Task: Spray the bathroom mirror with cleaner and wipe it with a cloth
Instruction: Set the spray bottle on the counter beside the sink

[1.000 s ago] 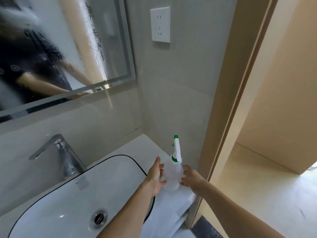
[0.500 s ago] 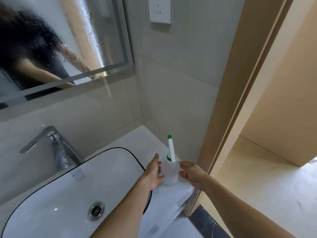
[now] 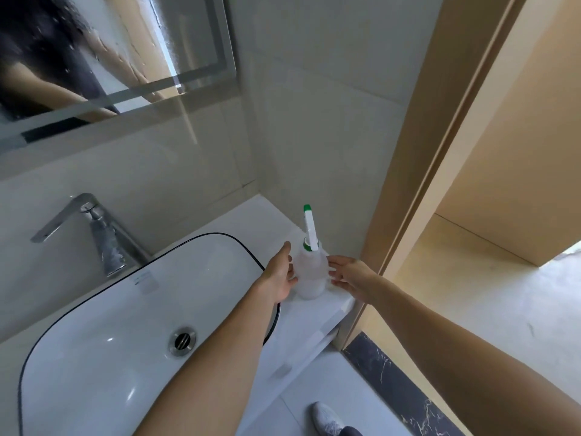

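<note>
A translucent spray bottle point(image 3: 310, 273) with a white nozzle and green tip stands upright on the white counter point(image 3: 317, 313), in the corner by the wall. My left hand point(image 3: 279, 276) is at its left side, fingers apart, fingertips at the bottle's wall. My right hand point(image 3: 352, 273) is at its right side, fingers stretched out and just touching or barely off it. Neither hand wraps the bottle. The mirror point(image 3: 103, 55) at upper left is covered in droplets and runs of liquid. No cloth is in view.
A white basin point(image 3: 94, 347) with a black rim and a metal drain point(image 3: 183, 339) fills the lower left. A chrome faucet point(image 3: 103, 237) stands behind it. A beige door frame point(image 3: 418, 171) rises to the right. My white shoe point(image 3: 327, 418) is on the floor below.
The bottle went from being gripped in both hands to standing on the counter corner. Both hands have loosened and their fingers have spread. The view has tilted downward.
</note>
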A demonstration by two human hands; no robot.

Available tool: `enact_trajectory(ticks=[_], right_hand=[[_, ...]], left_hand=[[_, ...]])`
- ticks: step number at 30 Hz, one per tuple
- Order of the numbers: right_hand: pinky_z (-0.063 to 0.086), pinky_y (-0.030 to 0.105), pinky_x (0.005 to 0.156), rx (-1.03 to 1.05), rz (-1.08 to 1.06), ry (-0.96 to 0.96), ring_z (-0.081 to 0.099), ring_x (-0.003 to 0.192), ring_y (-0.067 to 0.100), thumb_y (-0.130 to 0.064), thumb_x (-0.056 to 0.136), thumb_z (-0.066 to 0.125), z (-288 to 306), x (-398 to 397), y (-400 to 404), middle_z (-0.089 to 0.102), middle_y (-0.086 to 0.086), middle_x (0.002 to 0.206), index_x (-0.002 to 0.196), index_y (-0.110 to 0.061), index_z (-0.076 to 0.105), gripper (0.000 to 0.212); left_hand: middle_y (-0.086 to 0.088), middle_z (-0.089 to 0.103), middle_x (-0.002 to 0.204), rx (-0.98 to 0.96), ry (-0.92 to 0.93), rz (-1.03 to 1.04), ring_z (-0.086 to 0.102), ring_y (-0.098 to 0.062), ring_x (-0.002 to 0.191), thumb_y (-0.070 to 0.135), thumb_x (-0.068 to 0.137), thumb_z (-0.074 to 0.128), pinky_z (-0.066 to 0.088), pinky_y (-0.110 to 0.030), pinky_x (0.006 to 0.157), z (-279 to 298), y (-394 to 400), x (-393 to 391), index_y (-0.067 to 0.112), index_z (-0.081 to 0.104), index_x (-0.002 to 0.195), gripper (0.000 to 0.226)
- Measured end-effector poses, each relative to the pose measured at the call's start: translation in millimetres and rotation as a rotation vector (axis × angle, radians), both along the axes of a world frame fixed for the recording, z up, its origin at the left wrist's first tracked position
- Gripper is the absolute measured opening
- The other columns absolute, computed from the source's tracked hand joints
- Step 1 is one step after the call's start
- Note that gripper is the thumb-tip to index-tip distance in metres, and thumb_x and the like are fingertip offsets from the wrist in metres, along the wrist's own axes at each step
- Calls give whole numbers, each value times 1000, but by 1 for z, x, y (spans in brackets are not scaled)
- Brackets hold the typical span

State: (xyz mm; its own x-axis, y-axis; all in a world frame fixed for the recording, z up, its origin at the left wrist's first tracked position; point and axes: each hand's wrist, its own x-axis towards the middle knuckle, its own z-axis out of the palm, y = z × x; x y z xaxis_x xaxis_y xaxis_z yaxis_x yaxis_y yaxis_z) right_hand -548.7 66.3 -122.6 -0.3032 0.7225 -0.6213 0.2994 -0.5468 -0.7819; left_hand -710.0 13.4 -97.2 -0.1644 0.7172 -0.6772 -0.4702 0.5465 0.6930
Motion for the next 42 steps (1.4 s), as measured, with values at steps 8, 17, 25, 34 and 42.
enact_trajectory(ticks=[8, 17, 25, 34, 42], right_hand=[[44, 38, 108, 101, -155, 28, 53, 131, 28, 5, 100, 42, 35, -8, 2, 58, 12, 142, 135, -3, 60, 40], [36, 44, 117, 445, -63, 60, 52, 134, 27, -26, 101, 48, 140, -52, 21, 61, 11, 138, 128, -19, 64, 32], [36, 31, 113, 777, 216, 282, 54, 130, 18, -16, 104, 46, 224, -160, -11, 63, 3, 135, 132, -16, 64, 33], [37, 37, 117, 752, 686, 477, 53, 131, 20, -16, 103, 47, 247, -249, -77, 61, 5, 139, 133, -13, 62, 34], [41, 28, 104, 595, 1047, 539, 58, 118, 17, -14, 103, 47, 209, -239, -182, 62, 5, 134, 134, -12, 61, 34]], left_hand=[[-6, 49, 125, 81, 138, 55, 47, -19, 114, 47, 103, 40, 35, -30, 103, 20, -15, -16, 6, 48, 135, 53], [2, 49, 147, 367, 416, 269, 49, -19, 128, 45, 103, 38, 38, -35, 103, 118, -27, -66, 18, 50, 141, 49], [4, 41, 154, 552, 586, 530, 42, -18, 139, 42, 105, 36, 29, -39, 119, 195, -92, -128, 20, 39, 151, 51], [6, 38, 156, 451, 788, 1020, 37, -16, 142, 48, 102, 39, 26, -43, 121, 217, -211, -151, 23, 38, 151, 55], [6, 42, 154, 230, 774, 1428, 43, -15, 138, 48, 101, 41, 31, -42, 118, 168, -330, -64, 24, 41, 149, 53]])
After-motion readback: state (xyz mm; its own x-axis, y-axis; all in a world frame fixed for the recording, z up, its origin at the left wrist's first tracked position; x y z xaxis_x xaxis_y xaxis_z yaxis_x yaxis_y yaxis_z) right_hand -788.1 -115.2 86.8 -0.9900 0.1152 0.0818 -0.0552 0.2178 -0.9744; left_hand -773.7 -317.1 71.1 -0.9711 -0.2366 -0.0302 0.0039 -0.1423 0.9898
